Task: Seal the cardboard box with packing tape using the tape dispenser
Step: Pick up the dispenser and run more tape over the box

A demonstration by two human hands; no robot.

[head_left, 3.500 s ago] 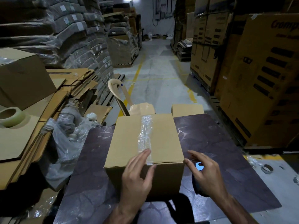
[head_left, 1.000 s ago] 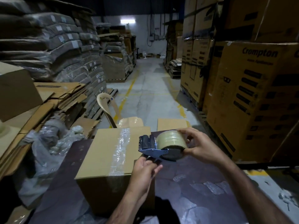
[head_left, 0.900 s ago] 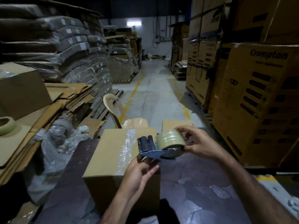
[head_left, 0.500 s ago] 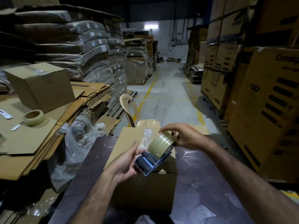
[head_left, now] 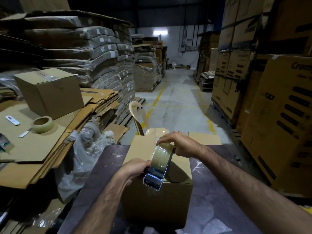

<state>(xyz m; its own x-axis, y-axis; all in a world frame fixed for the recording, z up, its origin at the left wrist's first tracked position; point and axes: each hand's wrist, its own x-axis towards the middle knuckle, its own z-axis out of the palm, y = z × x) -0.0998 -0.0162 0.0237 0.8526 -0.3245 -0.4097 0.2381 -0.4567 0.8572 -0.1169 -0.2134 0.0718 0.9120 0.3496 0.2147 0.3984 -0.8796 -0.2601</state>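
Gripping the tape dispenser (head_left: 157, 168) over the cardboard box (head_left: 179, 169), "Crom" carton (head_left: 287, 115) right

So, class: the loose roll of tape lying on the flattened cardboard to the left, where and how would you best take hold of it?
The loose tape roll lies flat on the cardboard sheet with its open core facing up. Come from above: thumb inside the core, fingers on the outer wall, probably at the near rim, since a box stands close behind.

A spare tape roll (head_left: 43, 122) is lying on flattened cardboard sheets (head_left: 33, 142), just in front of a closed carton (head_left: 49, 92). Right of the roll, crumpled plastic wrap (head_left: 81, 156) is spilling downward; beyond it, a plastic chair (head_left: 137, 115) is standing.
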